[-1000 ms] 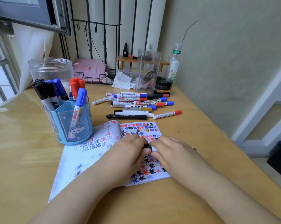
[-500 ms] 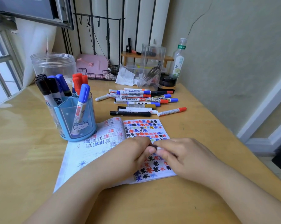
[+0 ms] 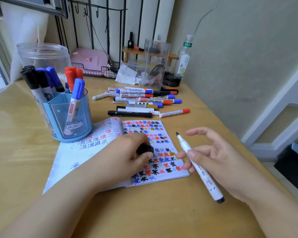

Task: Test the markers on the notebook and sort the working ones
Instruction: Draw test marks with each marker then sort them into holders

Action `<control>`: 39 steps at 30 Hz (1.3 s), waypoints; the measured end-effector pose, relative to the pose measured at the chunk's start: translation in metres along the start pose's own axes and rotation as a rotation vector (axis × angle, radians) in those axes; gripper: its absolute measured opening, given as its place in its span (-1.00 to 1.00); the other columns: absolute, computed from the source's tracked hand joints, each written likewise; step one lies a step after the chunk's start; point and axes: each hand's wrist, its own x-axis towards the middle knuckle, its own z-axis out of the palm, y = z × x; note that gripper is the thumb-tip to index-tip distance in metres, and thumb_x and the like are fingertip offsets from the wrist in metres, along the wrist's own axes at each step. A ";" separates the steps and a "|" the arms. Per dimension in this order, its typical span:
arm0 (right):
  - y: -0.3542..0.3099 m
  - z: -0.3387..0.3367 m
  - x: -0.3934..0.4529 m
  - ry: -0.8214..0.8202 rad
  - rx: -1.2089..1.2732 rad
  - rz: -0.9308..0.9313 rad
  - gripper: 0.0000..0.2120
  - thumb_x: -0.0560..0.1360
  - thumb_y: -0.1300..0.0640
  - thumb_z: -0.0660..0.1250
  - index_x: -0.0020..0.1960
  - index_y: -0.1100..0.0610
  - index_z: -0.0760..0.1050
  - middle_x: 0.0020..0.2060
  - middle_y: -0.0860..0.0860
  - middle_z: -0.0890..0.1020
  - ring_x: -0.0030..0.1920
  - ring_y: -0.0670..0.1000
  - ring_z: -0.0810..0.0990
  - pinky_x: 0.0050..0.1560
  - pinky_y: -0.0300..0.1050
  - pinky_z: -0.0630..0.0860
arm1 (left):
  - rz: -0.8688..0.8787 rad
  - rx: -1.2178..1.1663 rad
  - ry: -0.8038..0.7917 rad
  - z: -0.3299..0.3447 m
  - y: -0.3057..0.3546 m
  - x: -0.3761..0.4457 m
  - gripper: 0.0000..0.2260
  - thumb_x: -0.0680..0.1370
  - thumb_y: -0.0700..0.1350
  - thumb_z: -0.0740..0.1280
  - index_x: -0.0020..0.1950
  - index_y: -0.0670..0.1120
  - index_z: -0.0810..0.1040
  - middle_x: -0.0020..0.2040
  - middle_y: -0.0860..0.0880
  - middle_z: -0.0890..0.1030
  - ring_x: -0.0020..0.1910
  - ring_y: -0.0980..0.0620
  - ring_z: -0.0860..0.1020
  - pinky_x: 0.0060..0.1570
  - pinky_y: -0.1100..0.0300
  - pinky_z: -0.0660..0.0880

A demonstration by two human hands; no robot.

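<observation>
An open notebook (image 3: 96, 148) lies on the desk, its right page covered in red, blue and black star marks. My left hand (image 3: 127, 157) rests on that page and grips a black marker cap (image 3: 145, 149). My right hand (image 3: 211, 158) holds an uncapped white marker (image 3: 198, 167) between thumb and fingers, dark tip pointing up and away, just right of the notebook. A blue pen holder (image 3: 67, 117) with several black, blue and red markers stands left of the notebook. A pile of loose markers (image 3: 141, 100) lies behind the notebook.
A clear plastic jar (image 3: 41, 57) stands behind the pen holder. At the back are a wire basket with a pink item (image 3: 91, 62), a clear box (image 3: 155, 62), a wooden shelf (image 3: 172, 56) and a bottle (image 3: 184, 57). The wall runs along the right desk edge.
My hands were together over the capped marker; now they have pulled apart, the cap in my left hand and the uncapped marker in my right, moved to the right.
</observation>
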 end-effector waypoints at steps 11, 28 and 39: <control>0.015 0.032 0.004 -0.050 0.571 0.086 -0.85 0.32 0.24 0.43 -0.14 0.12 0.53 -0.47 0.13 0.52 -0.52 -0.04 0.41 -0.48 -0.27 0.38 | -0.026 0.066 -0.053 0.004 -0.003 0.001 -0.88 0.52 0.03 0.30 0.00 0.03 0.50 -0.08 0.09 0.56 -0.10 0.14 0.47 -0.07 0.16 0.45; 0.034 0.051 0.006 0.197 -0.215 -0.026 -0.73 0.42 0.17 0.35 -0.35 0.11 0.29 -0.60 -0.11 0.25 -0.55 -0.11 0.19 -0.54 -0.34 0.15 | -0.006 0.144 -0.077 0.010 -0.008 0.002 -0.85 0.52 0.05 0.27 0.05 0.06 0.48 -0.07 0.06 0.56 -0.07 0.06 0.46 -0.06 0.12 0.44; 0.032 0.051 0.004 0.178 -0.216 -0.048 -0.65 0.43 0.27 0.34 -0.39 0.10 0.22 -0.58 -0.09 0.19 -0.53 -0.11 0.12 -0.55 -0.33 0.11 | -0.026 0.170 -0.102 0.008 -0.006 0.002 -0.84 0.53 0.05 0.27 0.08 0.05 0.47 -0.04 0.07 0.56 -0.05 0.07 0.46 -0.06 0.18 0.40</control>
